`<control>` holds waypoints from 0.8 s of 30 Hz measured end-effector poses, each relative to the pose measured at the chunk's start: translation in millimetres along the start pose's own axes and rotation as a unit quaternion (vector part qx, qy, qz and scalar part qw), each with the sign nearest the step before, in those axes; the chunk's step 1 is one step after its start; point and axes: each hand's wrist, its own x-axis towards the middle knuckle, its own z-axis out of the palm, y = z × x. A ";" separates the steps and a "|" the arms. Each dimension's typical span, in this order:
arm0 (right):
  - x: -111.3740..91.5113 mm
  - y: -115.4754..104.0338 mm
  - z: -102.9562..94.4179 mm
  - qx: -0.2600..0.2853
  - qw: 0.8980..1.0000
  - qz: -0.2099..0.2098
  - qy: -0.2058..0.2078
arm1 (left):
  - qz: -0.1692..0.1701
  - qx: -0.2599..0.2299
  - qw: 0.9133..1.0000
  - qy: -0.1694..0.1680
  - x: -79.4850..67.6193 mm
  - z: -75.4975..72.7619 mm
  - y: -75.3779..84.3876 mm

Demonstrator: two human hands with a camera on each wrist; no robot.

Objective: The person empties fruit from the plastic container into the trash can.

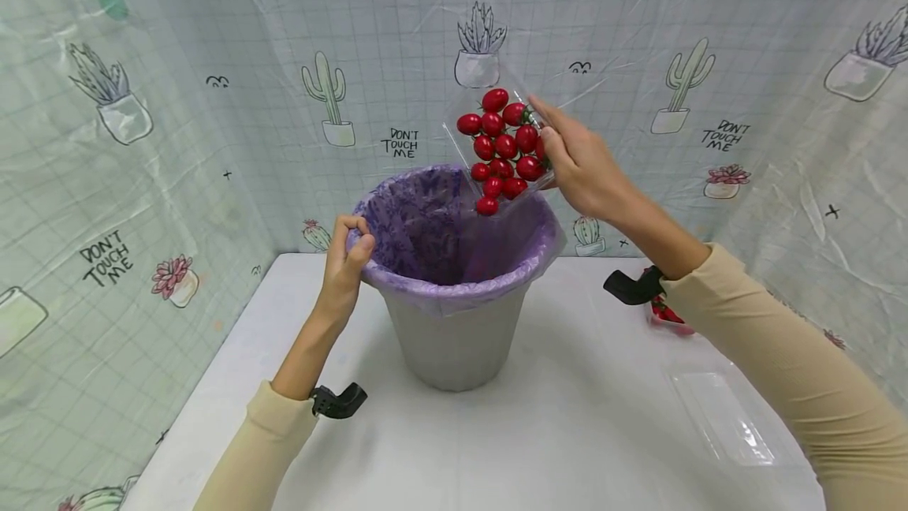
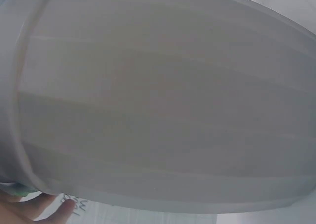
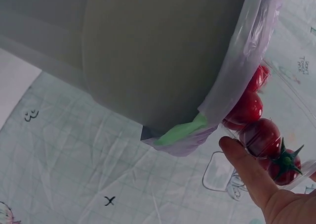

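Observation:
A grey trash bin (image 1: 454, 345) stands upright, lined with a purple bag (image 1: 454, 290) folded over its rim. My left hand (image 1: 345, 266) grips the rim on the left side, fingers curled over the bag. Above the bin's right back edge, my right hand (image 1: 585, 164) holds a clear plastic tray (image 1: 463, 150) by its right side. The tray is tilted, its low corner over the opening, with several red cherry tomatoes (image 1: 506, 146) in it. From the right wrist view, the tomatoes (image 3: 261, 137) show beside the bag's edge, a finger (image 3: 247, 169) underneath.
A pink container (image 1: 670, 328) with red contents sits on the white table (image 1: 567, 416) behind the right wrist, partly hidden by the sleeve. Near the right forearm lies an empty clear plastic tray (image 1: 723, 416). A cactus-print sheet (image 1: 426, 38) surrounds the table.

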 end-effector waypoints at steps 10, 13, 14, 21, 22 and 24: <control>1.1 -0.7 -1.1 -0.015 1.000 -0.005 0.010 | -0.003 0.002 1.000 -0.004 -0.3 0.4 0.8; 1.6 -1.0 -1.1 -0.014 1.000 -0.013 0.016 | -0.004 0.001 1.000 -0.004 -0.6 0.3 0.9; 1.8 -1.2 -1.1 -0.014 1.000 -0.016 0.017 | -0.004 0.001 1.000 -0.003 -0.6 0.1 0.8; 1.3 -3.5 -2.3 -0.011 1.000 -0.022 0.017 | -0.005 0.001 1.000 0.000 -0.8 0.0 0.5; 1.1 -3.8 -2.7 -0.011 1.000 -0.021 0.017 | -0.005 0.002 1.000 -0.001 -0.7 -0.1 0.4; 0.7 -4.0 -3.3 -0.009 1.000 -0.019 0.019 | -0.006 0.002 1.000 -0.001 -0.6 0.0 0.3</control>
